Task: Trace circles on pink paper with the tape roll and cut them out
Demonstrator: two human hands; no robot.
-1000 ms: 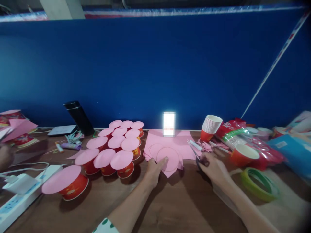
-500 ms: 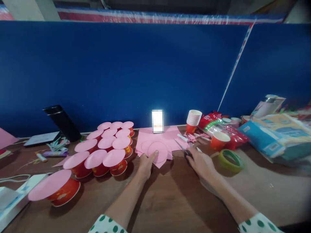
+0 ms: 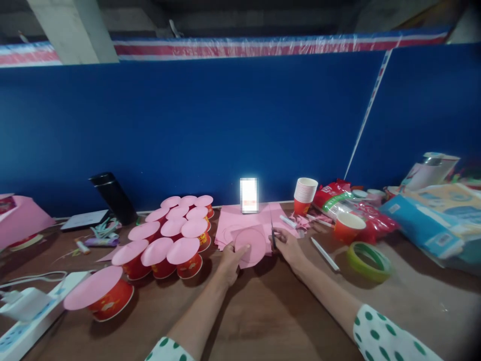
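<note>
Between thumb and fingers, my left hand (image 3: 231,261) pinches a piece of pink paper (image 3: 251,246) that has a circle drawn on it. Just right of that piece, my right hand (image 3: 287,246) is closed on a pair of scissors (image 3: 273,236), its blades pointing away from me. More pink sheets (image 3: 236,218) lie flat behind both hands. Left of them stand several red paper cups (image 3: 190,266), upside down, each topped with a pink paper disc (image 3: 183,250). One larger disc-topped cup (image 3: 112,303) is nearest to me.
On the right are a white pen (image 3: 325,254), a roll of green tape (image 3: 369,261), a red cup (image 3: 348,228), a stack of cups (image 3: 305,195) and a tissue pack (image 3: 424,220). A power strip (image 3: 48,311) and a black flask (image 3: 112,198) stand left. A bright phone-like screen (image 3: 249,195) leans at the back.
My right hand has brought the scissors left and upright beside the paper. My left hand has lifted the circle-marked piece off the sheets. The view has tilted up a little.
</note>
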